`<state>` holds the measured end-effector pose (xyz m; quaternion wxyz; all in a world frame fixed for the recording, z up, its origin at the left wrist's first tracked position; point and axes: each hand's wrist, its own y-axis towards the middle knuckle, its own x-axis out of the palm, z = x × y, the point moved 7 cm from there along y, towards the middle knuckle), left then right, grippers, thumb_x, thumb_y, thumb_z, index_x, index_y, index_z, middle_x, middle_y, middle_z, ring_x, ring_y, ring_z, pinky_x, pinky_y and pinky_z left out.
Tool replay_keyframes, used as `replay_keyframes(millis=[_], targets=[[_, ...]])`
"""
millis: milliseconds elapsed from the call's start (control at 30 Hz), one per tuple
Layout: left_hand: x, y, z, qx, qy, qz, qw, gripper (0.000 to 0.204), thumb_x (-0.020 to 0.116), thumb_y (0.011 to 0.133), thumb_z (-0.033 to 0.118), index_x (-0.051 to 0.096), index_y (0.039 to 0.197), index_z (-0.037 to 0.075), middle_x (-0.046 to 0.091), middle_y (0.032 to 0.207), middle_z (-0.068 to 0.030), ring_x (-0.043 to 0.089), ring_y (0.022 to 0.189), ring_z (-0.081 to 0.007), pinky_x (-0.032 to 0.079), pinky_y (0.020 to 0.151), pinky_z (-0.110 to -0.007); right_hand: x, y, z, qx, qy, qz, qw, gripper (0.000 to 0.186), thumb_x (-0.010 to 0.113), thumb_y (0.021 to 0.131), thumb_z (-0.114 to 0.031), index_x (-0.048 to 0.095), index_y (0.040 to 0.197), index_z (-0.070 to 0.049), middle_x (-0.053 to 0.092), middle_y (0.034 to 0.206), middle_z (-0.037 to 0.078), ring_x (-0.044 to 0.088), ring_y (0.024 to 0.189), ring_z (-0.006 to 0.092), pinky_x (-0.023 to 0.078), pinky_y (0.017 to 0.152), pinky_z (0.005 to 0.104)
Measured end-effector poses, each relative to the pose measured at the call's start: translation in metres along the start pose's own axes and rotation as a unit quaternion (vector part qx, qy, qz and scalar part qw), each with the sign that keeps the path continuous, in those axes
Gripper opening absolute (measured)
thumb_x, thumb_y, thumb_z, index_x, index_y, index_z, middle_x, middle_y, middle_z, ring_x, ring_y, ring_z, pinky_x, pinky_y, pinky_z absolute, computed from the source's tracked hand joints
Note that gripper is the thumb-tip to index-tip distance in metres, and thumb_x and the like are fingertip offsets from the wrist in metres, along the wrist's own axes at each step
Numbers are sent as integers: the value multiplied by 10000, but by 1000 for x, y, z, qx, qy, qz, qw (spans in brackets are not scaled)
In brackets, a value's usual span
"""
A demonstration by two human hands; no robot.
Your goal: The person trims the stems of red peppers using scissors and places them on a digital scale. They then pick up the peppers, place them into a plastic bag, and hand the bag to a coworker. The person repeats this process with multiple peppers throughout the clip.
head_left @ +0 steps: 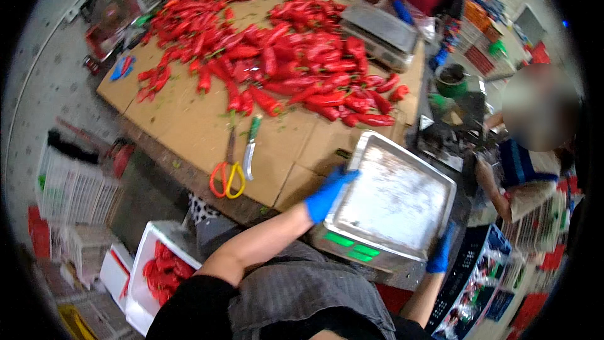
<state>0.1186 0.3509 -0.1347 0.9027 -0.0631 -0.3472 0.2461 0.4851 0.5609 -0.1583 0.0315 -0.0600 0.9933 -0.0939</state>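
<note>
A digital weighing scale [393,198] with a shiny, stained metal pan and a lit green display stands tilted at the near right corner of the table. My left hand [330,195], in a blue glove, grips its left edge. On the opposite side my right hand [442,250], also blue-gloved, holds the right edge; its fingertips are partly hidden. Left of the scale lie scissors [228,179] with one red and one yellow handle, and a small knife [250,151] with a green handle. Beyond them spreads a large heap of red peppers [283,63].
Brown cardboard [189,132] covers the table. A second scale [380,34] stands at the far right. Below left, a white foam box [141,289] holds red peppers. A dark blue crate [469,277] of wrapped goods stands at lower right. Other people work at the far edge and right.
</note>
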Motion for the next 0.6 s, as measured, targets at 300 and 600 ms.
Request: replay_keyframes(millis=[300, 600], targets=[[33, 29, -71, -32, 97, -20, 995, 669, 635, 821, 346, 355, 1337, 26, 460, 1299, -148, 451, 1172, -232, 356, 985, -352, -67, 22, 3, 13, 36, -155, 987, 623, 280, 961, -455, 163, 1431, -65, 168, 1489, 40, 160, 1360, 163, 97, 1109, 286], [-259, -146, 106, 106, 666, 536, 508, 617, 671, 720, 231, 446, 1287, 134, 434, 1305, -195, 397, 1201, -386, 310, 1011, -475, 118, -32, -180, -248, -143, -221, 932, 385, 362, 954, -166, 435, 1284, 17, 455, 1310, 135, 433, 1194, 229, 314, 1013, 325]])
